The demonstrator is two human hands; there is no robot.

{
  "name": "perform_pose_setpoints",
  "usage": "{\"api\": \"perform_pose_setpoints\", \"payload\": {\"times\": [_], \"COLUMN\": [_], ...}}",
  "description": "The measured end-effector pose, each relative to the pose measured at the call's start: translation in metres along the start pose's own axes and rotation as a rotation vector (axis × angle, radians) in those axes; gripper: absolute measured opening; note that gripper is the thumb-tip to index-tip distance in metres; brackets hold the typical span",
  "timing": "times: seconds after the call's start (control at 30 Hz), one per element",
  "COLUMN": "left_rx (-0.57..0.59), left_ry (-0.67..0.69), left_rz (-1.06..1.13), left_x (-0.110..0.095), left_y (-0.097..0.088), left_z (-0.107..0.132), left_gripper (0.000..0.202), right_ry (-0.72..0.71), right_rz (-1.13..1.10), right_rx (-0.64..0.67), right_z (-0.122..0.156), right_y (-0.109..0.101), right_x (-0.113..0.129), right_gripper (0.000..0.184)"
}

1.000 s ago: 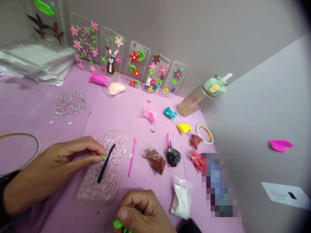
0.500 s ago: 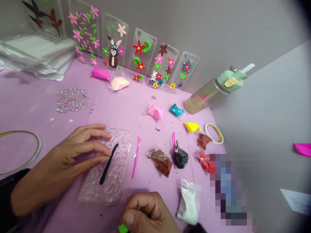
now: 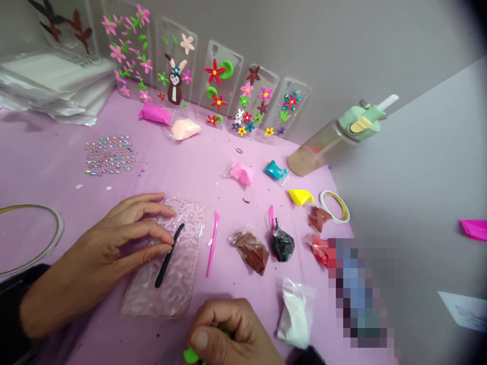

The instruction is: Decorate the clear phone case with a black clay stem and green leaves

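A clear phone case with a faceted pattern (image 3: 178,304) lies on the table, and a slim, slightly curved black strip (image 3: 166,265) that looks like clay runs along it. My left hand (image 3: 110,241) rests over the case's left side. Its thumb and forefinger pinch a tiny bit of green clay (image 3: 170,249) against the strip's edge; the other fingers stretch over the case. In front of the case, my right hand (image 3: 232,332) is closed around a lump of bright green clay (image 3: 191,356), mostly hidden by the fingers.
Right of the case lie a pink modelling tool (image 3: 213,243) and bagged clay in brown (image 3: 251,252), black (image 3: 282,245) and white (image 3: 296,317). Decorated phone cases (image 3: 219,81) lean on the wall. A bottle (image 3: 323,144) stands behind a tape roll (image 3: 335,206). Rhinestones (image 3: 109,156) lie left.
The view has shifted very slightly. My left thumb and forefinger have come a little closer to the black strip, with the green bit at its edge. My right hand stays closed.
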State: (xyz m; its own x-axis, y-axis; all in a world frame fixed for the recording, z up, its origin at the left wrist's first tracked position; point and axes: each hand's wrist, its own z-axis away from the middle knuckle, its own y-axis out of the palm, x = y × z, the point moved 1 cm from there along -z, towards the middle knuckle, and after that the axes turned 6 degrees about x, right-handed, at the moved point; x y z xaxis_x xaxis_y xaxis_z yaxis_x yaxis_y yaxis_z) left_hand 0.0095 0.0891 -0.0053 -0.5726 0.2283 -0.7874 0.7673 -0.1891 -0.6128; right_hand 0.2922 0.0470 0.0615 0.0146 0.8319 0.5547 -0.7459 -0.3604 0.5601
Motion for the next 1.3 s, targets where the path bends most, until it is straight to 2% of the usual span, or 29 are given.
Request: {"api": "perform_pose_setpoints", "payload": {"times": [0.37,0.67,1.07,1.17,1.3], "left_rx": [-0.017,-0.037,-0.025,-0.025,-0.027], "left_ry": [-0.006,0.004,0.019,0.017,0.026], "left_rz": [-0.038,-0.055,-0.037,-0.029,0.001], "left_x": [-0.002,-0.007,-0.008,-0.009,-0.011], "left_y": [0.001,0.0,0.0,-0.001,-0.001], "left_z": [-0.003,-0.006,-0.007,-0.008,-0.009], "left_gripper": [0.02,0.021,0.015,0.021,0.027], "right_ry": [-0.014,-0.066,-0.089,-0.251,-0.637], "right_rz": [0.014,0.015,0.098,0.318,0.874], "right_rx": [0.021,0.037,0.045,-0.053,-0.15], "right_z": [-0.002,-0.015,-0.015,-0.013,-0.011], "right_y": [-0.002,-0.006,-0.008,-0.008,-0.001], "right_x": [-0.002,-0.024,-0.022,-0.013,0.009], "right_gripper": [0.064,0.072,0.069,0.054,0.033]}}
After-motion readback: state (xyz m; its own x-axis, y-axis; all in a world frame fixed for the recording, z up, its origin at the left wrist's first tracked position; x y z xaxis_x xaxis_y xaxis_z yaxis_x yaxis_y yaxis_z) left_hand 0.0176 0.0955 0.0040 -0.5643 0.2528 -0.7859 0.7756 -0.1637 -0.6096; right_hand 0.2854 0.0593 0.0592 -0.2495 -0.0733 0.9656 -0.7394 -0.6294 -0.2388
